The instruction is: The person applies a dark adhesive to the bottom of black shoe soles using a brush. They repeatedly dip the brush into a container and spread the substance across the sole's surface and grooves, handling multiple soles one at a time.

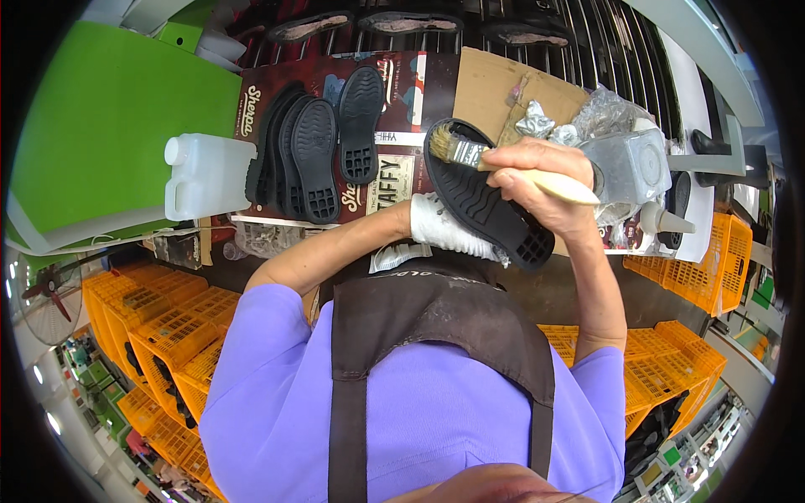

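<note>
My left hand (446, 228), in a white glove, is closed on a black shoe sole (472, 199) from beneath, its fingers mostly hidden behind it. The sole is held tilted in front of my apron, with a wavy tread and a grid at the heel. Fingers of my bare right hand (543, 178) are wrapped round a paintbrush (560, 186) with a pale handle. Its bristles touch the sole near the upper rounded end. To the left, several black soles (314, 155) lie overlapped on printed cardboard (402, 92), with a single sole (360, 126) beside them.
A white plastic jug (211, 180) stands at the left by a green panel (126, 126). On the right are a translucent container (629, 168), a nozzle bottle (665, 220) and crumpled plastic (608, 113). Shoe uppers or soles (411, 23) lie on a roller rack behind. Orange crates (662, 360) flank me.
</note>
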`<state>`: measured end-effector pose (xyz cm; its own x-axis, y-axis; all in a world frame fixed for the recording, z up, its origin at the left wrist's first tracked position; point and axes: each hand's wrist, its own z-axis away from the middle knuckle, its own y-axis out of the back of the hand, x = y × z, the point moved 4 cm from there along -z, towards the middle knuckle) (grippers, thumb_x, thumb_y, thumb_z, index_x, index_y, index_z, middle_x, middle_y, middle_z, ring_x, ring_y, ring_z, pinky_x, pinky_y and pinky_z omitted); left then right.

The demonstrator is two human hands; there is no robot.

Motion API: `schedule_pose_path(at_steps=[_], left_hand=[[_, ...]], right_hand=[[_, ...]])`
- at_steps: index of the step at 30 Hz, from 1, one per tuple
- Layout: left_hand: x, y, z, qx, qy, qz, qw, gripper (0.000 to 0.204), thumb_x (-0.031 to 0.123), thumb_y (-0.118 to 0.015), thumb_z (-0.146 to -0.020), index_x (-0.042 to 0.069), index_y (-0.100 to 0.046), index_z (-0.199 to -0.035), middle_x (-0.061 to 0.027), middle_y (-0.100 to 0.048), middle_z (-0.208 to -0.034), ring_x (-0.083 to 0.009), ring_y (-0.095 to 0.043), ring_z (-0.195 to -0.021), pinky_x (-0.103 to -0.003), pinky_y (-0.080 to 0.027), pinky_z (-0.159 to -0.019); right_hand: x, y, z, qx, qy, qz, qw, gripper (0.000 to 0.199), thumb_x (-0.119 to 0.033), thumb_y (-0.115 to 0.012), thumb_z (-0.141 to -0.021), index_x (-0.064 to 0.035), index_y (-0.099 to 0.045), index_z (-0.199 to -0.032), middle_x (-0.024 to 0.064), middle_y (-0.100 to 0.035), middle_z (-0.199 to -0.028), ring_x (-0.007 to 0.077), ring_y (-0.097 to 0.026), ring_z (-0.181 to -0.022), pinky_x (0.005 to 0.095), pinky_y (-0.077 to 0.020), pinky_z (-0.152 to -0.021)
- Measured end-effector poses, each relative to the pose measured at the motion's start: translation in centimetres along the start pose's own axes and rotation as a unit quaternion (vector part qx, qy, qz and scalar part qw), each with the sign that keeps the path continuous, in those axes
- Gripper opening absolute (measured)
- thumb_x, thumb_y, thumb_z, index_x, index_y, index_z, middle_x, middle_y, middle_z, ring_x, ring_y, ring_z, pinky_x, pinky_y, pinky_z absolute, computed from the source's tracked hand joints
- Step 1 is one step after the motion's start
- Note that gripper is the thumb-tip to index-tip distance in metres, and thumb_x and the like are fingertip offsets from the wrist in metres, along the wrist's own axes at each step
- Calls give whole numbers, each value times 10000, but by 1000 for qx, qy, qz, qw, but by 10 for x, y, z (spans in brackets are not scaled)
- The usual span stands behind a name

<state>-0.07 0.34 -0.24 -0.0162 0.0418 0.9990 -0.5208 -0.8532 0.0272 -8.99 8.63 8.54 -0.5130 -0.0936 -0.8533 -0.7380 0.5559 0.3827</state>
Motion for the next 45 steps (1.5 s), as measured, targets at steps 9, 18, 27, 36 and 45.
schedule_pose_path(at_steps=[9,18,27,36,45], left_hand=[[-4,2,-1,-19,-45,92,995,629,156,-783,-654,15,-482,-1188,-108,-563,-1117,-197,-547,-1025,-333,-451,-898],[4,12,0,-58,-57,129,988,698,157,-779,-664,25,-431,-1254,-114,-519,-1209,-210,-508,-1105,-349,-412,-964],[-43,21,10,-44,95,385,917,588,94,-701,-747,38,-419,-1260,-107,-539,-1165,-201,-514,-1101,-319,-453,-928],[-21,25,36,165,-76,589,787,644,503,-270,-912,-22,-383,-1267,-265,-510,-1106,-338,-563,-977,-456,-480,-826],[-17,13,30,255,-9,560,788,792,667,-235,-848,-1,-438,-1223,-224,-592,-934,-265,-631,-671,-338,-544,-573]], right_hand=[[15,12,-24,-125,-107,-78,983,170,-125,-654,-791,-4,-678,-907,74,-663,-748,100,-603,-608,220,-490,-543],[22,9,-29,-148,-238,-116,953,222,-227,-682,-784,-32,-691,-891,46,-645,-701,84,-586,-578,209,-489,-498],[27,16,-15,-162,-282,-187,927,208,-214,-652,-791,-11,-682,-824,57,-630,-660,74,-573,-522,183,-459,-444],[34,35,11,131,-198,-228,944,215,-197,-601,-837,5,-654,-887,34,-581,-621,58,-505,-500,162,-404,-453],[50,1,22,231,-179,-214,932,190,-147,-590,-855,15,-650,-932,55,-616,-684,71,-545,-566,190,-447,-518]])
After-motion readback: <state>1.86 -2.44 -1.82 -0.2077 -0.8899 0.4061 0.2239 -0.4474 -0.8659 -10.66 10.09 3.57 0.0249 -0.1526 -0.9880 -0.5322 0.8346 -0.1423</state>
